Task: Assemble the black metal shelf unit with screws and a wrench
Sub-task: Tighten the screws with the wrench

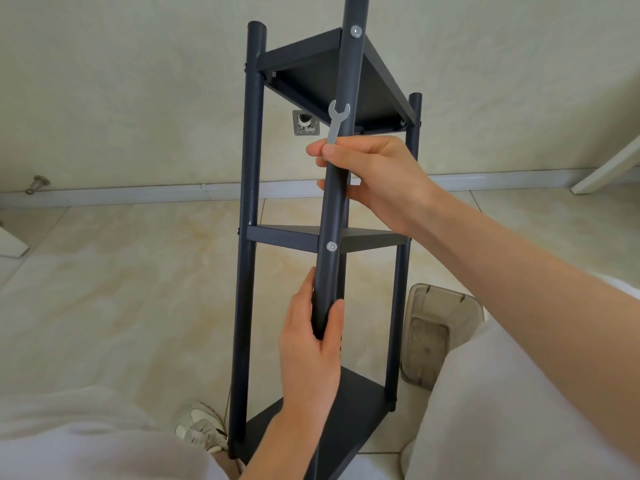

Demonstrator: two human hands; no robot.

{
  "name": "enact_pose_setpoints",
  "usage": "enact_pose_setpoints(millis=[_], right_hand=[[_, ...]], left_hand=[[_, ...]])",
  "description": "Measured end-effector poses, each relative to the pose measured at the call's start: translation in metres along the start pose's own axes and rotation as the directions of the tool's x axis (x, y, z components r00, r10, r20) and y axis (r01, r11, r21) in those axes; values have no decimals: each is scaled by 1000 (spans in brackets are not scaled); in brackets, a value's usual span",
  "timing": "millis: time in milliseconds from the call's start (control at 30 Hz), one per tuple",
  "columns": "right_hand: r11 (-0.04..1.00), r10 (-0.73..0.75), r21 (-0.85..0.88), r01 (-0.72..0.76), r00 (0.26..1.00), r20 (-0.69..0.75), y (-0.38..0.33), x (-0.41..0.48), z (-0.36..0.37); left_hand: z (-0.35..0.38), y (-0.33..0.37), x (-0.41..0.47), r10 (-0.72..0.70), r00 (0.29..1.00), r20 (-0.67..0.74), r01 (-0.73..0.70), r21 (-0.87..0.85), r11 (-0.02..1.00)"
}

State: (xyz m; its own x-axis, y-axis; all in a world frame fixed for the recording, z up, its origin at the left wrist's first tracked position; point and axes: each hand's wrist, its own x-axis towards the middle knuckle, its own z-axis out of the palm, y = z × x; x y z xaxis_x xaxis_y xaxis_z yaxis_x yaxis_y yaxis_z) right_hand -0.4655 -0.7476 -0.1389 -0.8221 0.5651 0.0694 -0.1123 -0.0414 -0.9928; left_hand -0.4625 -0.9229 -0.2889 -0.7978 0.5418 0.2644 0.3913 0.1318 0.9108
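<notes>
Hands first: our left hand closes around the lower part of the nearest black round metal post, below the middle tier, thumb on the right side of the tube. Our right hand wraps the same post higher up, between the middle and top tiers, and pinches a small flat silver open-end wrench against the tube, its forked end pointing up. We see the black metal shelf unit standing upright on the pale tiled floor in front of a cream wall, with three dark triangular shelves fixed between its posts. One silver screw head sits on the near post at the middle shelf, another at the top shelf. A clear smoky plastic container lies on the floor just right of the unit. A white sneaker shows by the base.
</notes>
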Motion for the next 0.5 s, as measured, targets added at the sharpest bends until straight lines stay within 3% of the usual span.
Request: enact_pose_setpoints(millis=[500], right_hand=[[988, -94, -120, 101, 994, 62, -1, 0, 10]], left_hand=[[-5, -5, 14, -33, 997, -65, 31, -31, 999]])
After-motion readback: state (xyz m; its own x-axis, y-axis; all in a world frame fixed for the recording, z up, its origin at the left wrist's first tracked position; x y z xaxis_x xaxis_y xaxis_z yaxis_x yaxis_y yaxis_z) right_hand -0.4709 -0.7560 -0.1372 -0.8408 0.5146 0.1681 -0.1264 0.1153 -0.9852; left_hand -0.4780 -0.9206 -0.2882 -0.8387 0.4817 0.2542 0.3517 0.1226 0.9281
